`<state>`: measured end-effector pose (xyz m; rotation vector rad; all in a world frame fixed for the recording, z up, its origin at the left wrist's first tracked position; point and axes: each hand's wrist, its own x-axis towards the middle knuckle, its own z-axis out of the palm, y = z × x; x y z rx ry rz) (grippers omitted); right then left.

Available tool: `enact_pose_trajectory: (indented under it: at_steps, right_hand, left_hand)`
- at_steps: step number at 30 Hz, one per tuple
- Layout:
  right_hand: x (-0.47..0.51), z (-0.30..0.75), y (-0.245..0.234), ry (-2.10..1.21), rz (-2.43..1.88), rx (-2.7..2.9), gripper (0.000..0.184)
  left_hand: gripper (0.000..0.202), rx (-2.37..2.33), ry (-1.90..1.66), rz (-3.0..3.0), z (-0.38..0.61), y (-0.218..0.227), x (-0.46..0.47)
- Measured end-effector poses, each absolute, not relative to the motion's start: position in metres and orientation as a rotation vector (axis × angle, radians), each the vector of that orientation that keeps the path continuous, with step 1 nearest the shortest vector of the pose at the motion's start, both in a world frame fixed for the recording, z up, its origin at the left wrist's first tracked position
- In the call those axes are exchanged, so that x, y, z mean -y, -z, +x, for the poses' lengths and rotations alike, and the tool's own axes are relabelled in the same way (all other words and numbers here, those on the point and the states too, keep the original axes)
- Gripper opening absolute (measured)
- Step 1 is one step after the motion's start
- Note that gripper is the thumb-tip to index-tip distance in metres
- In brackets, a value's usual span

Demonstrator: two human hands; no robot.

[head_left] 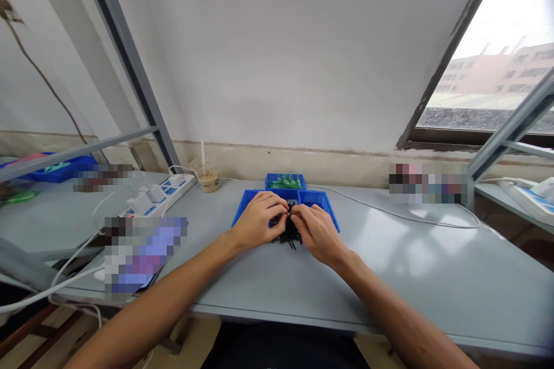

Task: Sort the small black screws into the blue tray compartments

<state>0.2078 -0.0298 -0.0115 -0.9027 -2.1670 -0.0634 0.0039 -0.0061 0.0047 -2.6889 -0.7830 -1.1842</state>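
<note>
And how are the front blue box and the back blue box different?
The front box looks wider than the back box. The left hand and right hand partly hide the front box; the back box stands behind, nearer the wall. Black pieces show at the front box, green ones in the back box. Both are blue.

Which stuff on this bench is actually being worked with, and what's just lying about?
In use:
left hand, right hand
tiny part at the fingertips, too small to identify
small black parts
divided blue plastic bin
perhaps green pieces behind

Lying about:
clear plastic cup with white straw
white power strip with blue sockets
thin white cable
</note>
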Motion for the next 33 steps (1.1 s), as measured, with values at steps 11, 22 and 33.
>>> enact_pose_trajectory:
  at_steps: [11, 22, 33]
  right_hand:
    - [0.0283, 0.2078, 0.0116, 0.114, -0.866, 2.178, 0.018]
    - [0.0293, 0.2075, 0.0103, 0.108, -0.865, 2.212, 0.021]
    - [0.0287, 0.2065, 0.0136, 0.113, -0.866, 2.216, 0.028]
  left_hand:
    - [0.011, 0.766, 1.17, -2.75, 0.0028, -0.0048, 0.0056]
    - [0.014, 0.722, 1.123, -2.8, 0.0028, -0.0021, 0.0026]
    - [0.015, 0.673, 1.142, -2.809, 0.003, -0.0033, 0.0034]
